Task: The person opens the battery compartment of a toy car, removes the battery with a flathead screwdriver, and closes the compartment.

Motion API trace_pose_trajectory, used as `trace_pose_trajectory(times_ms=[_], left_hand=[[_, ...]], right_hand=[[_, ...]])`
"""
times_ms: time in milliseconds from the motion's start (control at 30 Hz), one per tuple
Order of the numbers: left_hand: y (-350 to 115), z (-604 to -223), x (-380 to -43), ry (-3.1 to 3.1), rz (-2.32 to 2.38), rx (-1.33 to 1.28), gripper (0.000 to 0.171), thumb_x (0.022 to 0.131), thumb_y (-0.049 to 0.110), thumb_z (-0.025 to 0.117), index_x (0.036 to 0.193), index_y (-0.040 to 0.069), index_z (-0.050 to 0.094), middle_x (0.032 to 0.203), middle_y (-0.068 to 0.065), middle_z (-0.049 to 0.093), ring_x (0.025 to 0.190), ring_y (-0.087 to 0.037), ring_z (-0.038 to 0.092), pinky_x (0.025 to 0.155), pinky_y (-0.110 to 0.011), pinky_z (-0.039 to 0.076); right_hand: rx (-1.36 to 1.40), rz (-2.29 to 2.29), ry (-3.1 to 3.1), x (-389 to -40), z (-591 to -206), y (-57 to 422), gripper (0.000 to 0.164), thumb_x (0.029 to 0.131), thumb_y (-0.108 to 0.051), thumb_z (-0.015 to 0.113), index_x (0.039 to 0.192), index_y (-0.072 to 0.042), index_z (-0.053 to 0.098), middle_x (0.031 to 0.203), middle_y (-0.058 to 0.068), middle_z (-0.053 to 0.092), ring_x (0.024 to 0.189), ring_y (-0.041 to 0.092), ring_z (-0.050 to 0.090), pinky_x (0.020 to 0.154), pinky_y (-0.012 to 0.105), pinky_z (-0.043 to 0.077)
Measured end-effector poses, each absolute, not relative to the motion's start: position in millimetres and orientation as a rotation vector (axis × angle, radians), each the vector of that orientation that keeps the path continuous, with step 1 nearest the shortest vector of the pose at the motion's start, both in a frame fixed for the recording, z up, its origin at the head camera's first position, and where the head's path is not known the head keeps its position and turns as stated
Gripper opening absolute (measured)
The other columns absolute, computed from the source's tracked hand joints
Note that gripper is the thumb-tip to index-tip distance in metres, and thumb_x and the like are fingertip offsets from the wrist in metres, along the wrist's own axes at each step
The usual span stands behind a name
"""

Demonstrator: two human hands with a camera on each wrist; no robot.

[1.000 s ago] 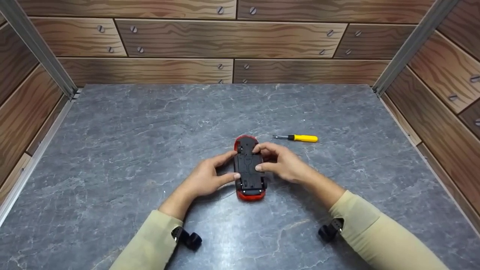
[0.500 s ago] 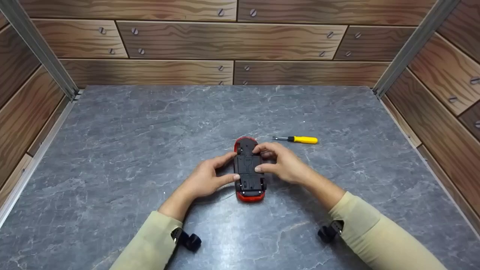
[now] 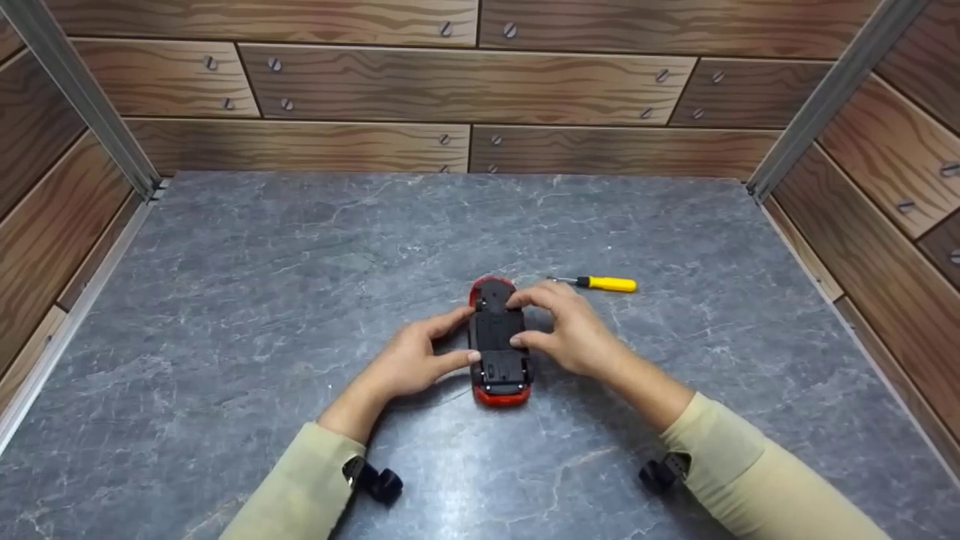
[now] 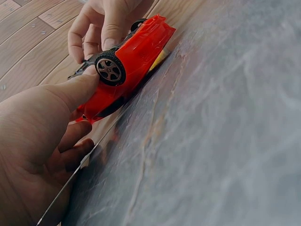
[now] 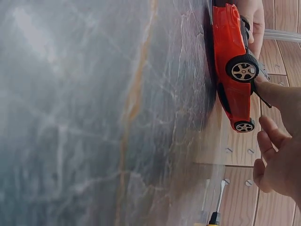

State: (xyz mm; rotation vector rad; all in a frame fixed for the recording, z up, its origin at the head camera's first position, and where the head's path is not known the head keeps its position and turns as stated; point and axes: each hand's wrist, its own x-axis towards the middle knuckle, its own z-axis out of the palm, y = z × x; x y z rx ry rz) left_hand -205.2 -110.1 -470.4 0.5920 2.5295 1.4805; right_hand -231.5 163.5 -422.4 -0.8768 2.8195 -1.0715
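Note:
A red toy car [image 3: 501, 397] lies upside down on the grey table, its black underside facing up. My left hand [image 3: 409, 358] grips the car's left side, thumb [image 4: 84, 87] by a wheel [image 4: 110, 68] and fingers beneath the body. A black rectangular cover [image 3: 498, 330] sits at the middle of the underside. With thumb and forefinger, my right hand [image 3: 581, 330] holds this cover at its right side. In the right wrist view, a thin edge of the cover [image 5: 263, 97] sticks out from the chassis beside the thumb; other fingers are held off the car.
A screwdriver [image 3: 611, 284] with a yellow handle lies behind my right hand, its shaft partly hidden by the fingers. The marbled table [image 3: 300, 247] is enclosed by wood-patterned walls [image 3: 360, 82] and metal corner posts [image 3: 832, 105].
The cover has tilted up from the underside, and my right hand has turned slightly with it. My left hand keeps its grip on the car. The head view has shifted a little.

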Motion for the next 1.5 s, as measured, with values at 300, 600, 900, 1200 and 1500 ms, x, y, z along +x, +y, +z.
trace_pose_trajectory(times_ms=[300,600,900,1200,1500], left_hand=[[-110.3,-469.9,-204.8,2.541,1.469,0.589,0.074,0.096,0.043,0.079,0.160,0.019,0.050,0.158,-0.008,0.053,0.148,-0.025,0.046,0.124,-0.044,0.034],[-110.6,-471.2,-204.2,2.545,1.474,0.597,0.073,0.097,0.041,0.080,0.160,0.018,0.050,0.158,-0.008,0.053,0.147,-0.024,0.047,0.124,-0.042,0.035],[-111.3,-470.6,-203.8,2.546,1.465,0.600,0.074,0.096,0.043,0.079,0.160,0.020,0.050,0.158,-0.009,0.053,0.147,-0.026,0.047,0.124,-0.046,0.034],[-110.0,-470.5,-205.3,2.544,1.462,0.611,0.074,0.097,0.043,0.079,0.160,0.020,0.049,0.158,-0.007,0.053,0.147,-0.025,0.047,0.124,-0.044,0.034],[-110.7,-471.0,-204.7,2.542,1.474,0.615,0.072,0.097,0.042,0.078,0.160,0.019,0.050,0.158,-0.006,0.053,0.147,-0.022,0.047,0.123,-0.042,0.035]], right_hand=[[-0.933,-1.081,2.802,-231.6,-418.6,164.1,0.025,0.100,-0.013,0.075,0.125,-0.016,0.071,0.116,-0.002,0.076,0.113,0.022,0.067,0.103,0.053,0.049],[-1.062,-1.093,2.711,-237.0,-415.2,166.2,0.038,0.101,-0.002,0.070,0.138,-0.012,0.070,0.123,0.007,0.075,0.116,0.027,0.069,0.099,0.054,0.056],[-1.092,-1.067,2.678,-241.2,-410.6,167.2,0.032,0.102,-0.002,0.068,0.133,-0.010,0.074,0.130,0.008,0.074,0.126,0.029,0.066,0.107,0.051,0.053],[-1.016,-1.107,2.646,-243.6,-409.4,167.3,0.029,0.104,-0.004,0.067,0.131,-0.011,0.075,0.131,0.006,0.074,0.129,0.028,0.064,0.109,0.051,0.051],[-0.919,-1.214,2.635,-242.2,-404.2,166.3,0.026,0.105,-0.004,0.066,0.129,-0.010,0.074,0.128,0.004,0.074,0.127,0.025,0.065,0.109,0.055,0.051]])
